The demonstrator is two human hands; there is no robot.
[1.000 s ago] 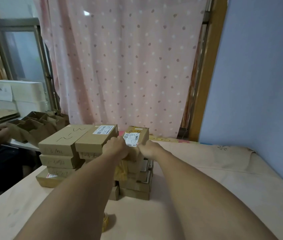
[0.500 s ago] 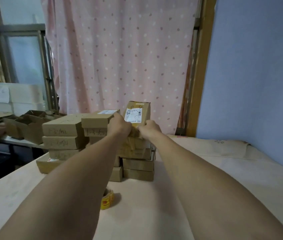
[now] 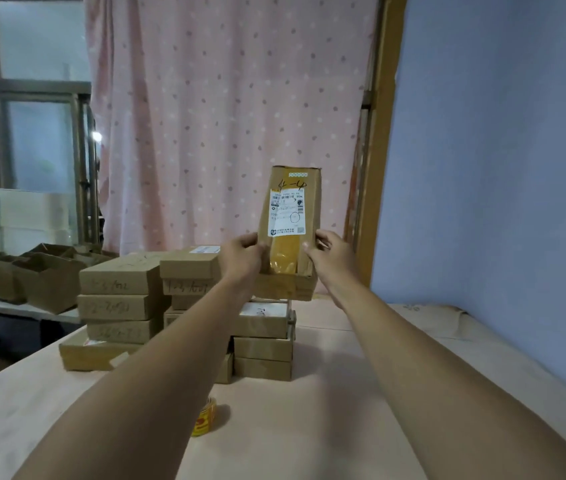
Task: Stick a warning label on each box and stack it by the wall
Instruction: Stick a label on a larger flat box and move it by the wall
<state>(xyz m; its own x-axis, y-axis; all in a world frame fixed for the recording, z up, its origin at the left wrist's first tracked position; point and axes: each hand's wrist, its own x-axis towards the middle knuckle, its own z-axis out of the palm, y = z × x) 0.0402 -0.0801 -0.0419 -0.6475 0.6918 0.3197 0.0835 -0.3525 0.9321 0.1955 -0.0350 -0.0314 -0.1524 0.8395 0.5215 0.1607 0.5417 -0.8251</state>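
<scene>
both hands clamp a tall brown cardboard box (image 3: 292, 188), standing on end with its white shipping label (image 3: 286, 214) facing the camera. the left hand (image 3: 243, 258) grips its lower left edge and the right hand (image 3: 330, 254) its lower right edge. the box is at 12 o'clock, above the right-hand stack of flat brown boxes (image 3: 262, 348) on the peach-covered counter (image 3: 326, 427). more stacked brown boxes (image 3: 118, 299) stand at 10 o'clock. a yellow and red roll of stickers (image 3: 204, 418) lies at 6 o'clock, partly hidden behind the left forearm. a pink dotted curtain (image 3: 226, 116) hangs behind.
</scene>
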